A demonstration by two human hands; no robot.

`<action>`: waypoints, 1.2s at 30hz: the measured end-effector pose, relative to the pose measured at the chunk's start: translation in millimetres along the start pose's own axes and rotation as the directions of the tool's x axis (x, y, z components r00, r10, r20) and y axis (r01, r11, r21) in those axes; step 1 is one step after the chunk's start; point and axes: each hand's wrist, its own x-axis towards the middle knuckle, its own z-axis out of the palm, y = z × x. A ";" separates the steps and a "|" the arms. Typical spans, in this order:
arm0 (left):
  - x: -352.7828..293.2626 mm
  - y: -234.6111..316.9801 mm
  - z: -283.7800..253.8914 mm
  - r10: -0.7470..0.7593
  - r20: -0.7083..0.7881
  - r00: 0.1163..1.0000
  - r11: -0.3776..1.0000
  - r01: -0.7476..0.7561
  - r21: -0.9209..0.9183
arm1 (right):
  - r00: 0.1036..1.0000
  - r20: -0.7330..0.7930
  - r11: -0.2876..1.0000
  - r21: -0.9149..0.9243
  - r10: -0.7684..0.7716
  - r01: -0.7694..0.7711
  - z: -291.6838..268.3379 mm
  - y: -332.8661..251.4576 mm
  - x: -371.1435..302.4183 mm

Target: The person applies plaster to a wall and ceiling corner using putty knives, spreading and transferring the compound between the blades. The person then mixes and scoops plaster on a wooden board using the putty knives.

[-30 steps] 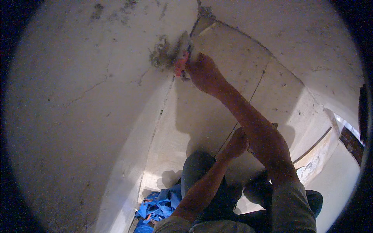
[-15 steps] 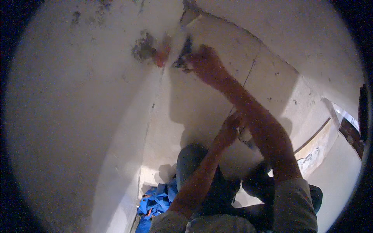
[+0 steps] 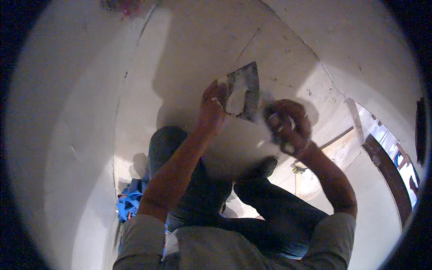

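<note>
Two hands: both lowered from the wall corner and brought together in front of the chest.
Left hand (image 3: 212, 105): fingers gripping the left edge of the metal hawk plate (image 3: 245, 87), held tilted.
Plaster: pale dab (image 3: 236, 101) on the plate, near the left fingers.
Right hand (image 3: 288, 126): fingers closed on a putty knife; blade (image 3: 265, 110) touching the plate's right edge.
Change: a second ago the right hand pressed the tool at the grey patch high on the wall; now it meets the plate.
Reading: probably reloading plaster.
Surroundings: white walls (image 3: 81, 135); blue cloth (image 3: 130, 200) on the floor, lower left.

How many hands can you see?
2. The left hand grips the edge of a metal plaster board by the wall; the right hand is closed around a tool beside it. None hidden.
</note>
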 end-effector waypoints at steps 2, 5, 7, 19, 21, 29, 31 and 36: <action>-5.6 21.3 7.3 0.126 -0.019 0.992 0.985 -0.123 0.125 | 0.999 -0.007 0.999 0.004 0.044 -0.044 8.6 -16.3 -8.4; -7.8 74.7 -17.5 -0.405 0.120 0.906 0.416 0.300 -0.859 | 0.997 0.018 0.994 -0.092 0.069 -0.067 17.7 -16.5 -29.2; -12.4 48.0 -15.6 -0.209 -0.001 0.978 0.688 0.146 -0.710 | 0.998 0.038 0.992 -0.113 0.058 -0.054 26.4 -9.6 -35.4; 14.1 31.6 -3.1 -0.461 0.317 0.829 -0.123 0.293 -0.948 | 0.935 0.319 0.904 -0.428 0.152 -0.001 -31.2 51.2 -58.0; 14.2 18.3 -18.1 -0.335 0.156 0.929 0.413 0.294 -0.862 | 0.924 0.353 0.899 -0.437 0.144 0.026 -52.2 47.9 -49.2; 8.1 12.2 -12.4 0.140 -0.073 0.987 0.984 -0.147 -0.098 | 0.851 0.525 0.959 -0.254 0.029 0.125 -66.8 20.5 16.8; 10.4 30.4 -26.5 0.294 0.083 0.952 0.953 -0.286 -0.096 | 0.844 0.536 0.958 -0.252 0.020 0.137 -59.2 23.3 7.4; 13.1 32.0 -19.4 0.111 0.109 0.988 0.978 -0.089 -0.188 | 0.796 0.599 0.950 -0.291 0.087 0.115 -49.7 8.6 -1.5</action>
